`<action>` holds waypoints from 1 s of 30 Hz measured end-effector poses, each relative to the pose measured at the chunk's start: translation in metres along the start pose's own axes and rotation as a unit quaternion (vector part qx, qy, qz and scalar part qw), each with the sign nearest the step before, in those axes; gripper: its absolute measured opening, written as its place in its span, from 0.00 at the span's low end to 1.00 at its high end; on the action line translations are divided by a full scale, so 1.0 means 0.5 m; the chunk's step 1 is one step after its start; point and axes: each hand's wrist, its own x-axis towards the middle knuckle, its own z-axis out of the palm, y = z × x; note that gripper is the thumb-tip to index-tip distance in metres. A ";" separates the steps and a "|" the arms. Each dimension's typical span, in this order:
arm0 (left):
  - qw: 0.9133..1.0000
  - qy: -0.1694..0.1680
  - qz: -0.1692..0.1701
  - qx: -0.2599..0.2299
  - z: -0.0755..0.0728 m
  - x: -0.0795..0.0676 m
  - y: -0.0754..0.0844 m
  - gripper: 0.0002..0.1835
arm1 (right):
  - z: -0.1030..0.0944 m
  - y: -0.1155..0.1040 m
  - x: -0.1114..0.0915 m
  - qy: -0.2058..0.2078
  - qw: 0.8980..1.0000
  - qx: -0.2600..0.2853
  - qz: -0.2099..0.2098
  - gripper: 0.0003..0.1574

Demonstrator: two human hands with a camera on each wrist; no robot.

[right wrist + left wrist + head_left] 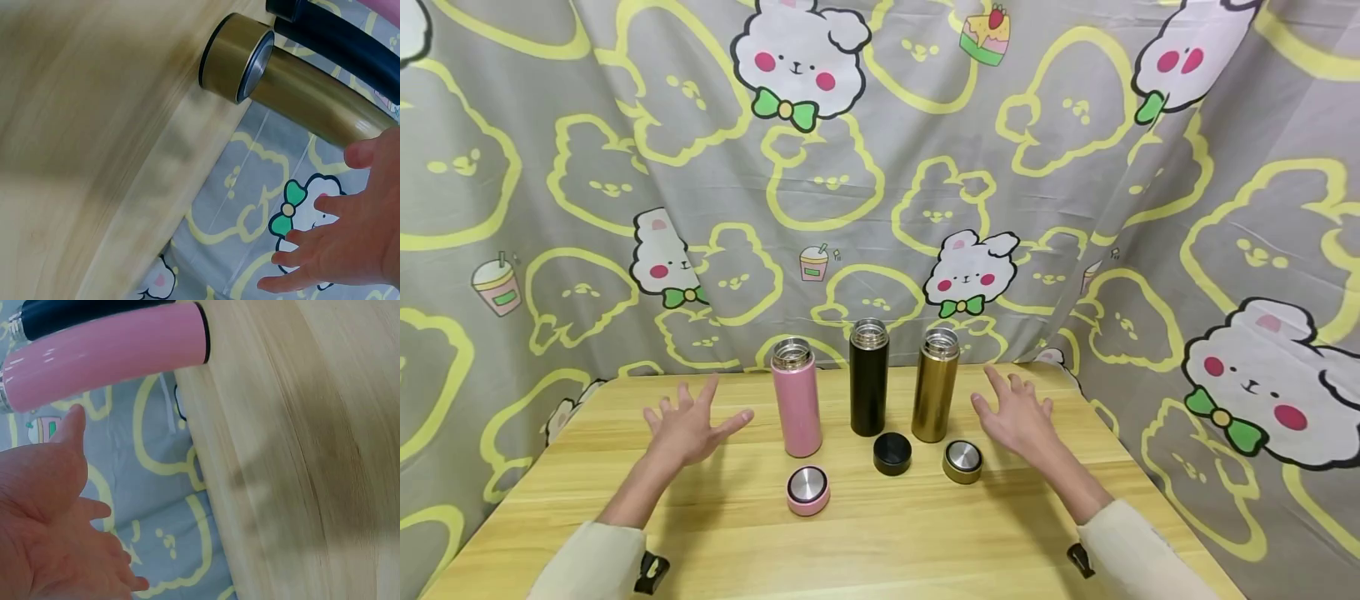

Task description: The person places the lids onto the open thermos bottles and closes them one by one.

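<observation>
Three lidless thermos bottles stand upright on the wooden table: a pink bottle (798, 407), a black bottle (868, 383) and a gold bottle (935, 392), their steel mouths bare. In front of them lie a pink lid (808, 492), a black lid (892, 454) and a gold lid (962, 462). My left hand (687, 427) hovers left of the pink bottle, fingers spread, holding nothing; its thumb points toward that bottle. On the other side, my right hand (1017, 417) is held spread to the right of the gold bottle, also holding nothing.
The wooden table (880, 550) narrows toward its far edge just behind the bottles. A grey curtain (880, 192) with rabbit and yellow outline prints hangs behind and along both sides. Dark straps show by both sleeves.
</observation>
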 end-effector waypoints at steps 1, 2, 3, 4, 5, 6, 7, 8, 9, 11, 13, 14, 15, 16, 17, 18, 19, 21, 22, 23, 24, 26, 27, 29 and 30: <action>1.000 -0.005 -0.001 0.000 0.000 0.000 0.002 0.57 | 0.002 -0.003 -0.001 0.001 1.000 0.000 -0.003 0.42; 1.000 -0.010 -0.001 0.000 0.001 -0.001 0.004 0.57 | 0.003 -0.006 -0.002 0.004 1.000 -0.002 -0.006 0.41; 1.000 -0.016 -0.002 0.001 0.002 -0.002 0.006 0.57 | 0.006 -0.009 -0.003 0.006 1.000 -0.004 -0.009 0.41; 1.000 -0.022 -0.002 0.002 0.004 -0.003 0.008 0.57 | 0.008 -0.011 -0.004 0.009 1.000 -0.006 -0.011 0.40; 1.000 -0.026 -0.001 0.001 0.005 -0.004 0.009 0.57 | 0.010 -0.013 -0.005 0.012 1.000 -0.008 -0.013 0.40; 1.000 -0.030 -0.001 0.001 0.006 -0.005 0.011 0.57 | 0.012 -0.014 -0.006 0.013 1.000 -0.008 -0.014 0.39; 0.999 -0.033 0.001 -0.001 0.007 -0.006 0.012 0.57 | 0.013 -0.016 -0.007 0.014 1.000 -0.009 -0.015 0.39; 0.999 -0.036 0.002 -0.002 0.008 -0.007 0.014 0.57 | 0.014 -0.017 -0.008 0.016 1.000 -0.009 -0.017 0.39; 0.999 -0.040 0.005 -0.006 0.009 -0.008 0.015 0.57 | 0.015 -0.018 -0.009 0.017 1.000 -0.007 -0.019 0.38; 0.999 -0.048 0.011 -0.020 0.010 -0.009 0.018 0.57 | 0.016 -0.021 -0.010 0.019 1.000 -0.006 -0.024 0.37; 0.998 -0.058 0.016 -0.032 0.009 -0.010 0.020 0.56 | 0.016 -0.024 -0.012 0.022 0.999 -0.010 -0.034 0.36; 0.997 -0.063 0.018 -0.038 0.009 -0.011 0.022 0.56 | 0.016 -0.026 -0.013 0.024 0.999 -0.013 -0.039 0.36; 0.996 -0.068 0.020 -0.045 0.009 -0.011 0.022 0.56 | 0.017 -0.028 -0.014 0.028 0.998 -0.016 -0.045 0.34; 0.996 -0.072 0.021 -0.049 0.008 -0.011 0.023 0.56 | 0.018 -0.031 -0.016 0.031 0.998 -0.020 -0.052 0.33; 0.995 -0.077 0.021 -0.053 0.008 -0.011 0.025 0.56 | 0.019 -0.035 -0.018 0.036 0.997 -0.024 -0.059 0.32; 0.995 -0.083 0.020 -0.056 0.008 -0.012 0.026 0.57 | 0.020 -0.038 -0.020 0.041 0.997 -0.028 -0.066 0.30; 0.994 -0.089 0.021 -0.061 0.008 -0.012 0.027 0.57 | 0.021 -0.042 -0.022 0.045 0.996 -0.030 -0.072 0.29; 0.993 -0.099 0.023 -0.066 0.009 -0.012 0.029 0.57 | 0.023 -0.052 -0.028 0.049 0.995 -0.031 -0.081 0.25; 0.992 -0.104 0.024 -0.068 0.009 -0.012 0.030 0.57 | 0.023 -0.059 -0.032 0.047 0.995 -0.033 -0.084 0.24; 0.991 -0.108 0.025 -0.070 0.009 -0.011 0.031 0.56 | 0.024 -0.065 -0.035 0.044 0.995 -0.033 -0.087 0.23; 0.991 -0.111 0.028 -0.072 0.010 -0.011 0.031 0.56 | 0.023 -0.072 -0.039 0.040 0.995 -0.031 -0.089 0.22; 0.990 -0.114 0.033 -0.074 0.010 -0.009 0.033 0.54 | 0.025 -0.087 -0.046 0.030 0.995 -0.028 -0.093 0.22; 0.990 -0.115 0.035 -0.077 0.010 -0.009 0.034 0.54 | 0.026 -0.094 -0.048 0.024 0.995 -0.024 -0.095 0.22; 0.989 -0.114 0.037 -0.082 0.009 -0.008 0.037 0.52 | 0.029 -0.108 -0.050 0.018 0.995 -0.013 -0.100 0.22; 0.989 -0.113 0.040 -0.085 0.009 -0.008 0.038 0.51 | 0.031 -0.114 -0.051 0.014 0.995 -0.006 -0.102 0.22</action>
